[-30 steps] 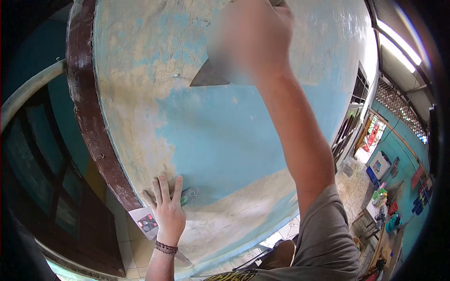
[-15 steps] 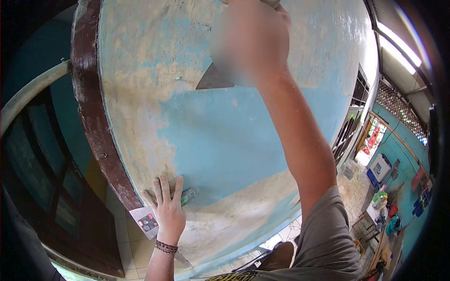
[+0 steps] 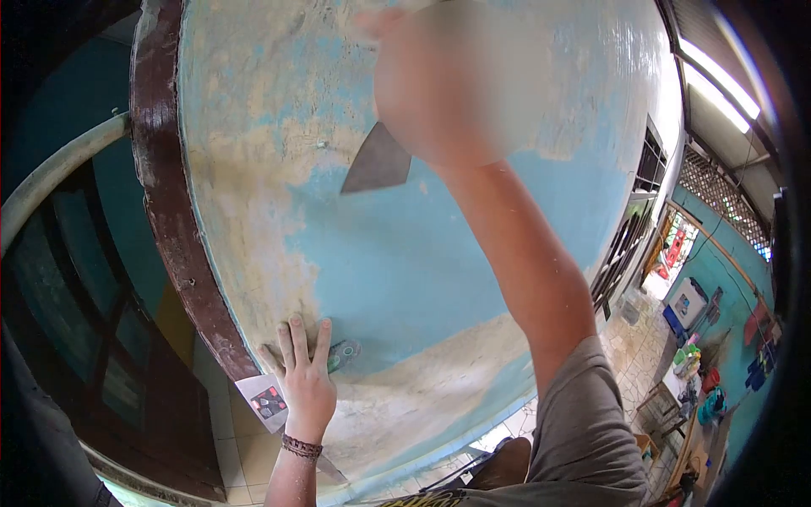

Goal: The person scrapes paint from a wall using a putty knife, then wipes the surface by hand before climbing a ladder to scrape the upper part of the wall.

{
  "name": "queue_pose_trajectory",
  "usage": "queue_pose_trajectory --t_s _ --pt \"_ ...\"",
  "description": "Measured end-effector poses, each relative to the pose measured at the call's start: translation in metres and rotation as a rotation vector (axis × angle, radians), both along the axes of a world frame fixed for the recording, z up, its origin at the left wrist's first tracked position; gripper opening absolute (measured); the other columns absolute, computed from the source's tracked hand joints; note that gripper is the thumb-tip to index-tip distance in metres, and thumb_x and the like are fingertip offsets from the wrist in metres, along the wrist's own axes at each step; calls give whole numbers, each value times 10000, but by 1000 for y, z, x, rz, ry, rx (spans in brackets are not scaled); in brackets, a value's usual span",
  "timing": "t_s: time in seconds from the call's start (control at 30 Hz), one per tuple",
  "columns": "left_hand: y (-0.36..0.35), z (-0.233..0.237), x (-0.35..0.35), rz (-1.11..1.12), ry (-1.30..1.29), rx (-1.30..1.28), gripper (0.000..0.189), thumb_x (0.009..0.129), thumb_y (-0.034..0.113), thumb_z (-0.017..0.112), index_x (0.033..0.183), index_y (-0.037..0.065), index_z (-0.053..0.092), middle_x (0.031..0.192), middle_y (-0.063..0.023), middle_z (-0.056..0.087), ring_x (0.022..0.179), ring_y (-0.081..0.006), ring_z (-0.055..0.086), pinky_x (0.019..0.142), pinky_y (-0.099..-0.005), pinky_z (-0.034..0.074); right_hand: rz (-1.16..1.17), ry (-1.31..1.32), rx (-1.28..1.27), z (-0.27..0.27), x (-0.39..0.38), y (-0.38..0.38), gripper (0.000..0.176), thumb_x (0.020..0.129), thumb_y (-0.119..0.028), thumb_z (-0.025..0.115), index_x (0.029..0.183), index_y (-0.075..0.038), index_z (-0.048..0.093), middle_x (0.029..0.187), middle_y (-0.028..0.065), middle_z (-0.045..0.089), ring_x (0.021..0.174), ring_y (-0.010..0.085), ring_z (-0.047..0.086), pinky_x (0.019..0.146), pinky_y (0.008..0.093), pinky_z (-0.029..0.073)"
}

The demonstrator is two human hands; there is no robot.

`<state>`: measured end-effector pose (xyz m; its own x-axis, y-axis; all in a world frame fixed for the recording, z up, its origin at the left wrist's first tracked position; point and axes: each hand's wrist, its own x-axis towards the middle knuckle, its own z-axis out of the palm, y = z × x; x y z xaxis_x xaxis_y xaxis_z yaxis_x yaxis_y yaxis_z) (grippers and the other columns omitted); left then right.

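- Right hand [image 3: 431,93], gripping a scraper [image 3: 377,166], has drawn it nearer, so work apparently reaches blue paint [image 3: 405,253].
- Left hand [image 3: 304,384] stays spread; its grip I can't tell.

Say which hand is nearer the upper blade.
Right. The right hand is at the top end of the upper blade; the left hand is well below it.

Teal wall [image 3: 748,401] below latticework [image 3: 718,193], pale tiled floor [image 3: 623,342], dark paned door [image 3: 101,317] at left, bright roof strip [image 3: 718,88].
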<state>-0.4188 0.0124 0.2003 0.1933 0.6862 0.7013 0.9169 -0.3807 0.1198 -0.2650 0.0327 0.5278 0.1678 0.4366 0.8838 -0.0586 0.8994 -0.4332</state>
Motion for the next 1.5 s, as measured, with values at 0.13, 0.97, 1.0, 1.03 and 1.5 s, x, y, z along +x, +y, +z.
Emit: queue_pose_trajectory --t_s 0.13,0.97,1.0,1.03,1.5 --pt "2 -2 -1 0 -1 4 778 746 -37 523 1483 205 449 1590 -199 253 1447 -436 252 1128 -717 53 22 146 78 15 8 -12 270 884 -168 689 675 -109 529 526 -39 456 395 94 452 358 264 336" --pt "5 -6 -1 -19 -33 19 777 747 -43 514 1476 222 464 1593 -171 261 1458 -411 238 1139 -703 50 43 166 36 5 -16 -21 246 883 -159 669 682 -99 542 534 -15 488 377 111 437 360 291 339" --pt "4 -5 -2 -20 -31 10 779 747 -44 513 1477 224 462 1594 -168 260 1459 -408 237 1141 -700 52 41 225 92 6 -12 -21 233 883 -160 669 693 -97 550 534 -15 488 374 115 436 358 293 340" --pt "3 -5 -2 -18 -34 1 781 748 -46 511 1478 226 460 1596 -165 259 1461 -406 235 1144 -696 54 121 186 92 5 -8 -22 225 876 -172 680 740 -87 522 535 -7 492 368 134 440 356 292 353" --pt "-20 -6 -14 -181 -181 93 743 710 -86 548 1418 136 517 1569 -166 320 1447 -390 287 1181 -613 129 -937 -456 -132 -308 83 -62 342 757 -333 839 799 -63 633 774 149 613 707 277 607 605 351 475"
